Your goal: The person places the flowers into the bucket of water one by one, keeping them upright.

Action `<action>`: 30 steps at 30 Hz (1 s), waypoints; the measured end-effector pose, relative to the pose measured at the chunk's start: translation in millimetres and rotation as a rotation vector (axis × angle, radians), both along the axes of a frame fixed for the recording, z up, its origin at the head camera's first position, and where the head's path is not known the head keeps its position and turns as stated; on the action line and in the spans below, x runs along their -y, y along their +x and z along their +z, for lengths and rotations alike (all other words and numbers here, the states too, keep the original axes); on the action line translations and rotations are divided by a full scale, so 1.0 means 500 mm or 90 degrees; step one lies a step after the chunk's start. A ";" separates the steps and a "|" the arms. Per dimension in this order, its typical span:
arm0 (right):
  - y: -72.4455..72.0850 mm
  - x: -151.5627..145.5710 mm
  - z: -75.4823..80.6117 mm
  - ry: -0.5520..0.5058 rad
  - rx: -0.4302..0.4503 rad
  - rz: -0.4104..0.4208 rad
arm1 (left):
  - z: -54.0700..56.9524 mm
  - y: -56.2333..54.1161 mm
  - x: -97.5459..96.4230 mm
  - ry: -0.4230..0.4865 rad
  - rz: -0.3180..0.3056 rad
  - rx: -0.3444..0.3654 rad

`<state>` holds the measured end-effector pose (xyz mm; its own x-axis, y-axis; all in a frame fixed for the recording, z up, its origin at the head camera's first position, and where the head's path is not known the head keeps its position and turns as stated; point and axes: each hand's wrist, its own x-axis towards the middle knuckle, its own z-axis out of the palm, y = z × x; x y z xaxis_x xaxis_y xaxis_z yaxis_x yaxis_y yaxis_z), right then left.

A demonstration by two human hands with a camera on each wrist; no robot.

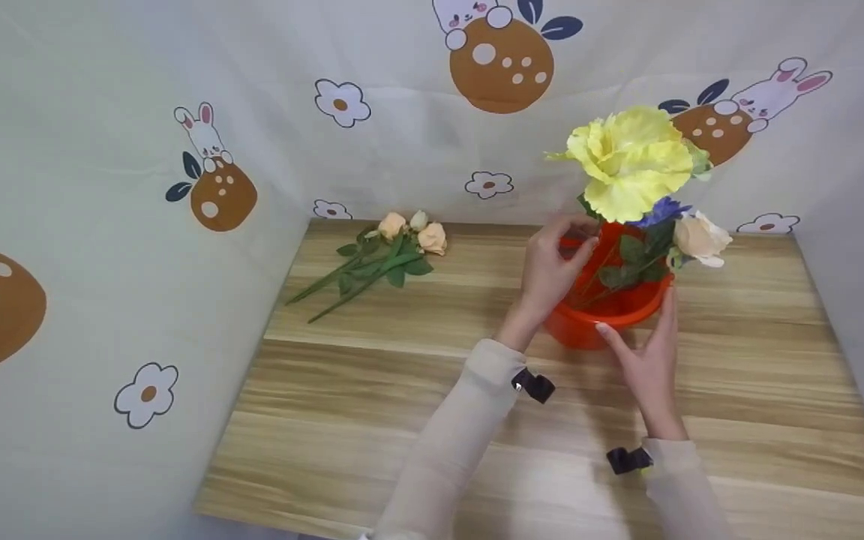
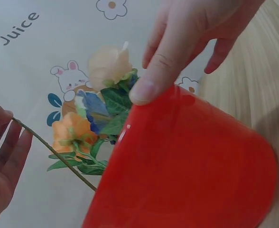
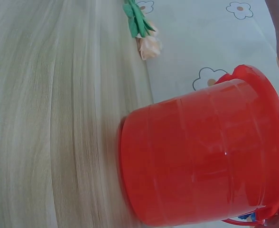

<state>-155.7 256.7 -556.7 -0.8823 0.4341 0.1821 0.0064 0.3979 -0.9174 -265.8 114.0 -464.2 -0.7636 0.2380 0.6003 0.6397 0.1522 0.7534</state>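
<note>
In the head view my left hand (image 1: 550,264) pinches the thin stem of a large yellow flower (image 1: 631,161) over the left side of a red bucket (image 1: 578,330). The left wrist view shows the fingers of my left hand (image 2: 4,152) holding that green stem (image 2: 59,156), which slants down behind the bucket's rim. My right hand (image 1: 649,356) grips the bucket at its right front, its thumb (image 2: 146,88) on the rim. A blue-purple flower (image 1: 661,212), a cream rose (image 1: 702,238) and an orange flower (image 2: 73,135) stick out of the bucket. Their lower stems are partly hidden.
Peach roses (image 1: 432,238) with green leaves and long stems lie at the back left of the wooden table (image 1: 372,397). A pale curtain (image 1: 402,165) with rabbits and flowers printed on it hangs behind and to the left. Both wrists carry black cameras (image 1: 533,385).
</note>
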 end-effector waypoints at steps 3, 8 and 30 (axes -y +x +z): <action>0.000 0.000 0.001 -0.001 0.000 0.002 | -0.010 0.000 -0.002 -0.007 0.006 0.010; 0.001 0.000 0.002 -0.002 0.005 0.005 | -0.025 -0.003 -0.005 -0.027 0.030 0.019; 0.000 -0.001 0.001 -0.006 0.013 0.004 | -0.069 -0.013 -0.014 -0.097 0.053 0.035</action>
<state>-155.8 257.2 -556.5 -0.8884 0.4305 0.1595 0.0231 0.3888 -0.9210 -272.1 121.1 -498.8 -0.8155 0.2571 0.5185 0.5780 0.3181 0.7515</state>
